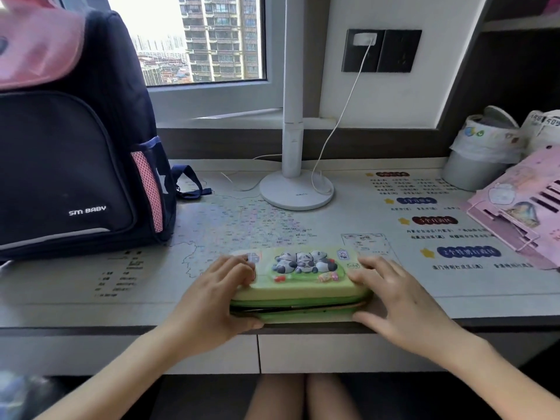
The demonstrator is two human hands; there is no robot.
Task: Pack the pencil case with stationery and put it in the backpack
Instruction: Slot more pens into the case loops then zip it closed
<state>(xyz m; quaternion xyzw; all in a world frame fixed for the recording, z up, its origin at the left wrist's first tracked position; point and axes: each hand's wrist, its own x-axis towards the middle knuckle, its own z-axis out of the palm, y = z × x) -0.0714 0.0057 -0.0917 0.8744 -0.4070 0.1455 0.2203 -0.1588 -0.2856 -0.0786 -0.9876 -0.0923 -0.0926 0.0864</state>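
Observation:
A green pencil case [300, 283] with pandas on its lid lies at the desk's front edge, its lid down with a thin dark gap along the front seam. My left hand [215, 301] grips its left end, fingers on the lid and thumb under the front edge. My right hand [394, 301] rests on its right end, fingers spread on the lid and thumb at the front corner. A navy and pink backpack [75, 140] stands upright at the desk's left. No loose stationery shows.
A white lamp base [297, 192] with its pole and cord stands behind the case. The desk mat [242, 231] is printed with a map. Pink folders [521, 207] and a lined bin [481, 150] sit at the right. The desk's front edge [121, 324] runs just under the case.

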